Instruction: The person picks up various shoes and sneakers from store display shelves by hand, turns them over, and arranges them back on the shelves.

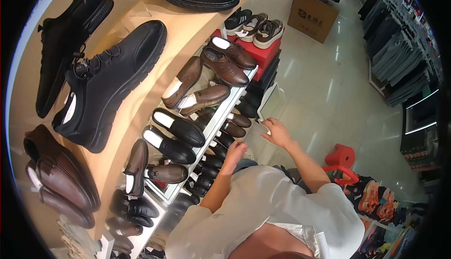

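Note:
My left hand (236, 152) is in front of my body, beside the shoe rack, with its fingers curled in and nothing visible in them. To its right, my right hand (277, 133) reaches forward over the floor, its thumb apart from its loosely bent fingers. The two hands are apart from each other. Nearest to my left hand are dark shoes (218, 148) on the lower rack. Black loafers (178, 126) with white insoles lie on the white-edged shelf (211, 134), along with brown leather shoes (225, 64).
At the left, a curved wooden shelf (141, 92) carries black lace-up shoes (112, 83). Sneakers (268, 31) sit on a red box (263, 52). A cardboard box (312, 15), hanging trousers (399, 54) and a red stool (340, 155) stand across the tiled floor (314, 90).

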Available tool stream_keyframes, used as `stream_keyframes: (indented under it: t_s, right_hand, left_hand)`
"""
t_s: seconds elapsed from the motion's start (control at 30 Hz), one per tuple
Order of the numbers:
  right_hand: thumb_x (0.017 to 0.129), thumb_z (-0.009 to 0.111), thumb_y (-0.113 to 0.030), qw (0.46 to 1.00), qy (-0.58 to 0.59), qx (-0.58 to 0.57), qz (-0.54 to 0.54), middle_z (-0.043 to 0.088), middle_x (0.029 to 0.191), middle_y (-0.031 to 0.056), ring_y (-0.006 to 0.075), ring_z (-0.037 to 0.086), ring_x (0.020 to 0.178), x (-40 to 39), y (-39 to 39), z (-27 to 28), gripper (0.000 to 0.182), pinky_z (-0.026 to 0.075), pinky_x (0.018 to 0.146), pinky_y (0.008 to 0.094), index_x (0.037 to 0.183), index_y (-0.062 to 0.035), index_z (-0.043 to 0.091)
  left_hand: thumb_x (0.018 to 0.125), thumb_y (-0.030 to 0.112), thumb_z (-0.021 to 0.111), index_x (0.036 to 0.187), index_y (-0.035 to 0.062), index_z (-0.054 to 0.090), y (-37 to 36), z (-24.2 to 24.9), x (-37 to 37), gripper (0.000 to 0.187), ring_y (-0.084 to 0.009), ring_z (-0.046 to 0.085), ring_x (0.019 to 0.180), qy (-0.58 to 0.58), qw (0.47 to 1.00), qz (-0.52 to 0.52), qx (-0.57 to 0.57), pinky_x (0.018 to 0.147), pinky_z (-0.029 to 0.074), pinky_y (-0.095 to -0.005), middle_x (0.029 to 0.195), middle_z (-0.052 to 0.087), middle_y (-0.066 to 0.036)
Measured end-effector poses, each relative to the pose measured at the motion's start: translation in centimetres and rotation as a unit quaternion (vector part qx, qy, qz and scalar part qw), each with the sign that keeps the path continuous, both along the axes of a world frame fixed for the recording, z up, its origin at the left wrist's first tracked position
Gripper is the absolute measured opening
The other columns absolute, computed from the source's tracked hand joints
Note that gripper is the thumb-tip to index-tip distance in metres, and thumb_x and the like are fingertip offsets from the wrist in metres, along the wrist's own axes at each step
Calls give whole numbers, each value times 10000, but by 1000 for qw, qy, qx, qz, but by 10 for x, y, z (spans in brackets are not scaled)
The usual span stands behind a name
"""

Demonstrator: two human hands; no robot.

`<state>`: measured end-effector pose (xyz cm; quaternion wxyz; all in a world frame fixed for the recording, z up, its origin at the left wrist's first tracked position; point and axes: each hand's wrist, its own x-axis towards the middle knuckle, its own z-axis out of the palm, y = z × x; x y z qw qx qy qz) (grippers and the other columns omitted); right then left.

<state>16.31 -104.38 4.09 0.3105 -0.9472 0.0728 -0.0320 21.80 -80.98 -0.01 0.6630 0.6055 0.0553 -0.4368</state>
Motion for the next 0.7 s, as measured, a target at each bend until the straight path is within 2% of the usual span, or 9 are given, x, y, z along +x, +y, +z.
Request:
stream_keyframes:
  t_s: [0.1,0.17,0.27,0.3,0.37,0.5,0.53,0.6,0.7]
  right_hand:
    - [791,758,-245,994,-55,-58,68,565,1224,171,366,549,1150,71,-22,14,526,463,972,441,1254,-72,579]
    - [782,763,-236,987,-83,-102,90,560,1221,166,367,553,1140,119,-34,32,555,460,974,444,1271,-69,560]
    - [786,752,-210,977,-120,-142,105,519,1280,177,388,536,1157,190,-48,53,579,454,985,450,1303,-73,532]
    - [794,739,-190,974,-123,-152,112,490,1313,197,389,515,1186,214,-53,58,595,448,995,457,1335,-86,513]
    - [797,731,-171,965,-148,-181,118,471,1339,208,388,492,1223,259,-64,66,637,434,1022,465,1378,-103,478]
    - [788,743,-166,962,-160,-196,102,451,1367,204,396,483,1240,326,-83,64,684,445,1023,472,1403,-124,446]
    - [788,743,-166,961,-162,-194,110,451,1367,204,396,483,1240,334,-86,62,684,445,1023,472,1403,-124,446]
    - [780,759,-170,984,-33,-134,113,441,1368,202,409,485,1232,348,-91,58,694,469,997,479,1395,-126,439]
    - [781,770,-178,989,-38,-96,109,445,1325,209,418,483,1216,354,-97,47,681,481,967,486,1374,-128,440]
  left_hand:
    - [911,191,615,1058,-6,618,-19,-3,32,246,-206,651,898,-228,962,-35,145,799,509,-318,985,665,-112]
    - [836,175,712,1026,2,628,-34,5,52,270,-311,644,855,-449,883,2,136,795,509,-386,927,633,-162]
    - [785,112,752,1088,5,595,-61,61,120,357,-388,578,1024,-588,801,27,109,912,474,-423,1091,588,-186]
    - [786,97,755,1174,12,585,-71,69,143,432,-363,593,1035,-629,763,64,133,881,499,-404,1141,569,-180]
    - [773,177,786,1324,27,500,-88,94,181,639,-413,471,1231,-639,739,56,207,1035,408,-456,1339,442,-226]
    - [753,248,813,1358,39,476,-130,95,234,723,-474,409,1283,-619,715,90,312,1083,369,-488,1443,316,-273]
    - [738,268,827,1383,56,449,-139,87,246,777,-499,389,1293,-577,740,87,335,1091,362,-494,1462,268,-298]
    - [724,288,840,1408,72,423,-155,75,259,830,-524,369,1304,-530,761,94,363,1100,356,-501,1480,220,-322]
    - [671,278,881,1448,105,292,-181,63,265,990,-551,431,1245,-420,802,171,388,1049,411,-515,1463,210,-357]
